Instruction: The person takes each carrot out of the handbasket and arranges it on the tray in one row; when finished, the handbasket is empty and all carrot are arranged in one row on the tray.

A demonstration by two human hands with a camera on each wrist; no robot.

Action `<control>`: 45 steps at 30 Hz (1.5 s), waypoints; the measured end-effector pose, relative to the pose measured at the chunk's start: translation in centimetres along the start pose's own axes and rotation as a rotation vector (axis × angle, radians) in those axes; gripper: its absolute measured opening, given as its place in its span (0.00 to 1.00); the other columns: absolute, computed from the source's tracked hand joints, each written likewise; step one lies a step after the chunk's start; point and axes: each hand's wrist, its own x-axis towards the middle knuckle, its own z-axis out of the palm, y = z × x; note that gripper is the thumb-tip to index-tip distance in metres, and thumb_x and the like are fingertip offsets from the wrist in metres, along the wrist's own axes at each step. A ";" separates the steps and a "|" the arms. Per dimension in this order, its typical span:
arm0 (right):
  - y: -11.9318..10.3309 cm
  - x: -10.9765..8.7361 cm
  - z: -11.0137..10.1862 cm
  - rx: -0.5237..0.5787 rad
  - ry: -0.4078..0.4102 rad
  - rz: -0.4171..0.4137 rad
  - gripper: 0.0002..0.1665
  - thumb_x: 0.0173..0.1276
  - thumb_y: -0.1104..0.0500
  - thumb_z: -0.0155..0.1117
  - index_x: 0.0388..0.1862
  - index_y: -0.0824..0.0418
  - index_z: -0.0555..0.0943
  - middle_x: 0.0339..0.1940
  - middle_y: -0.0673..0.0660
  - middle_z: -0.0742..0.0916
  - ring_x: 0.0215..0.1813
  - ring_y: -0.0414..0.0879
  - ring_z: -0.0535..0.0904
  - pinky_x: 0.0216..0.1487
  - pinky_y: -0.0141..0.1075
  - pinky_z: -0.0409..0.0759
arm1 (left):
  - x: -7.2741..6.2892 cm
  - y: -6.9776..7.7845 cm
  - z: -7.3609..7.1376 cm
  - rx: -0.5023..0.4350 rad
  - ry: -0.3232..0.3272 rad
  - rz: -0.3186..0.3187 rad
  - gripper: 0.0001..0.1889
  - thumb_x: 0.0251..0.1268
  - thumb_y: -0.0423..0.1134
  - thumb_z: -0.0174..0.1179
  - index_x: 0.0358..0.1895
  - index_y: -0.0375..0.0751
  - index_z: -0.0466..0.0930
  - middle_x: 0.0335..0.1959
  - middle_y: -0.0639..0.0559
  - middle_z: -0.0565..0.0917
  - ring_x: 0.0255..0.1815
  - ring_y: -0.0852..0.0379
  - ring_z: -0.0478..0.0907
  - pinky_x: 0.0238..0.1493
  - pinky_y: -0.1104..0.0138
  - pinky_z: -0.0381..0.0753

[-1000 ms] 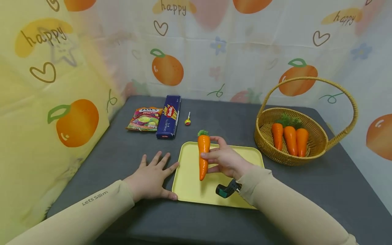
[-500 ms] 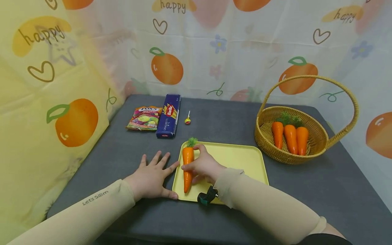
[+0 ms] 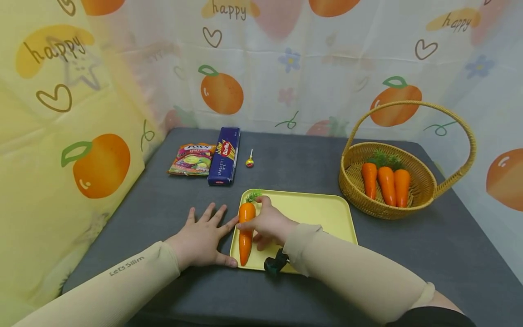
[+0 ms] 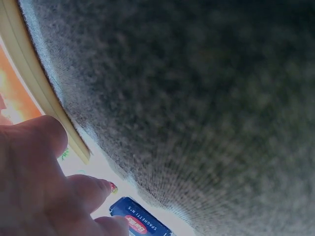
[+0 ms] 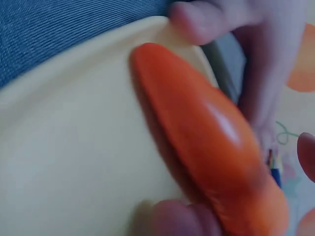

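An orange carrot (image 3: 246, 236) with a green top lies lengthwise along the left side of a yellow tray (image 3: 310, 213). My right hand (image 3: 271, 222) is over it, the thumb across the carrot and the other fingers on its right side. In the right wrist view the carrot (image 5: 202, 132) lies on the tray floor, with a gap between it and the thumb (image 5: 307, 155). My left hand (image 3: 202, 238) lies on the table with fingers spread, its thumb and index finger at the tray's left edge.
A wicker basket (image 3: 347, 190) with a tall handle holds three carrots (image 3: 386, 186) at the right. Behind the tray are a candy bag (image 3: 192, 159), a blue spaghetti box (image 3: 224, 156) and a lollipop (image 3: 249, 161). Printed curtains surround the grey table (image 3: 294, 159).
My right hand has moved left with the carrot to the tray's left side. The carrot has then come down onto the tray and the fingers have loosened. The left hand stays put.
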 end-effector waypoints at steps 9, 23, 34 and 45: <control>-1.7 -1.0 -4.7 0.121 -0.175 -0.004 0.39 0.89 0.33 0.49 0.83 0.57 0.72 0.57 0.64 0.86 0.44 0.55 0.87 0.44 0.43 0.91 | -0.3 -0.3 0.3 -0.002 -0.001 -0.021 0.65 0.50 0.89 0.63 0.91 0.61 0.58 0.92 0.37 0.53 0.92 0.25 0.44 0.78 0.16 0.40; -3.3 -4.5 -20.1 0.365 -0.216 -0.194 0.39 0.87 0.25 0.37 0.76 0.51 0.68 0.48 0.51 0.87 0.45 0.46 0.89 0.50 0.40 0.91 | -0.7 -0.6 0.2 -0.012 -0.021 -0.038 0.66 0.50 0.89 0.63 0.91 0.61 0.57 0.93 0.38 0.53 0.92 0.25 0.43 0.77 0.16 0.39; 1.1 -4.0 -32.3 0.436 -0.059 0.005 0.55 0.82 0.21 0.24 0.95 0.47 0.31 0.76 0.60 0.74 0.52 0.45 0.89 0.56 0.38 0.88 | -0.9 -1.0 0.4 -0.007 -0.019 -0.050 0.66 0.49 0.90 0.63 0.91 0.61 0.57 0.92 0.37 0.53 0.92 0.25 0.43 0.77 0.15 0.39; 4.1 -3.0 -34.5 0.407 0.019 0.069 0.53 0.83 0.25 0.17 0.89 0.54 0.20 0.93 0.61 0.31 0.43 0.43 0.89 0.54 0.35 0.86 | -0.8 -1.0 0.7 -0.029 -0.022 -0.054 0.66 0.48 0.89 0.64 0.91 0.63 0.57 0.93 0.39 0.53 0.92 0.25 0.42 0.77 0.15 0.39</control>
